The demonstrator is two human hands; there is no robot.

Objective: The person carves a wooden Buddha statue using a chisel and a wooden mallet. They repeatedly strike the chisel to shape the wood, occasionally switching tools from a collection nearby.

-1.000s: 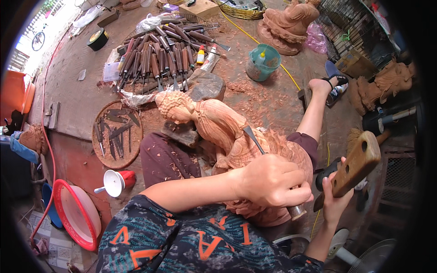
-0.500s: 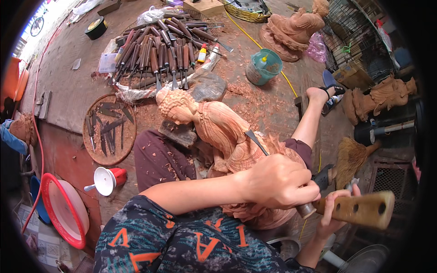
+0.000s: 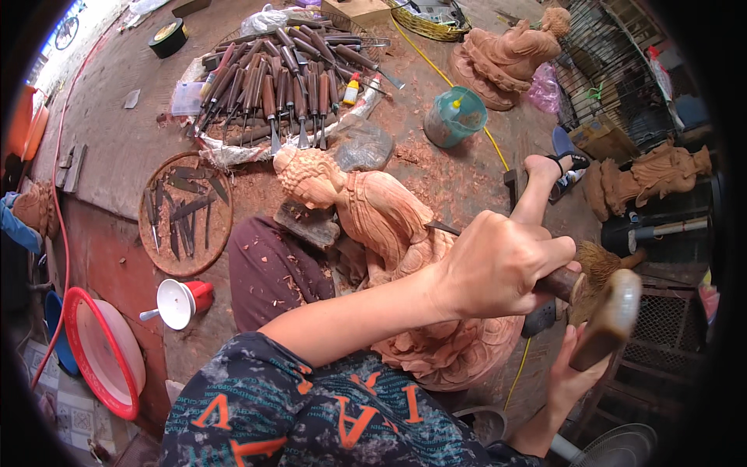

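Two bare hands are at work on one wooden statue (image 3: 389, 226), a reddish-brown carved figure lying tilted across the person's lap, head toward the upper left and broad base (image 3: 451, 350) toward the body. Left hand (image 3: 498, 265) is clenched around the dark handle of a chisel (image 3: 560, 282); the metal blade (image 3: 443, 227) runs out from under the fingers and meets the statue's torso. Right hand (image 3: 572, 373) grips the shaft of a wooden mallet (image 3: 611, 315), whose blurred head stands just beside the butt end of the chisel handle — contact cannot be confirmed. A bristle brush (image 3: 599, 265) sits just behind the mallet head.

Surroundings: a large set of carving chisels (image 3: 272, 86) with wooden handles is laid out in rows on cloth above the statue's head. A round tray (image 3: 187, 214) to the left holds several loose blades. A white funnel with a red cup (image 3: 183, 302) stands near the left knee, and a red-rimmed basin (image 3: 101, 354) lies at lower left. A teal plastic tub (image 3: 455, 117) stands among wood chips on the floor — a yellow cord (image 3: 467, 101) passes beside it. Further carved figures rest at top right (image 3: 506, 54) and at the right edge (image 3: 654, 175). A sandalled foot (image 3: 556, 163) is stretched out to the right of the statue.
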